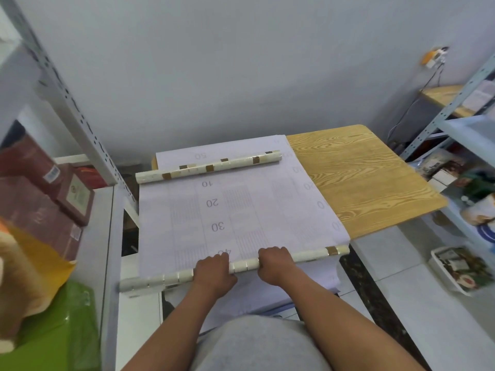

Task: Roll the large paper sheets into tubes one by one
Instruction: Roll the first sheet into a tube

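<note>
Wood-grain desk against a grey wall, its right part bare. Large paper sheet lies flat over the desk's left half, printed side down, grid lines and mirrored numbers 10 to 50 showing through, near edge hanging off the front toward the person. Near tube is the rolled-up front end of the sheet, tile-patterned outer face, lying crosswise at the desk's front edge, slightly slanted with its left end closer to the camera and sticking out past the sheet. Far tube, same pattern with brown squares, lies across the sheet's far end, parallel, well apart from the near one. Both forearms reach straight forward from the bottom, bare, roughly parallel. Left hand palm down on the near tube's middle, fingers curled over the top, grip closed round it. Right hand just beside it, to the right, same pose, grip wrapped on the roll; a short stretch of tube shows between them. Metal shelving on both sides, blurred.
</note>
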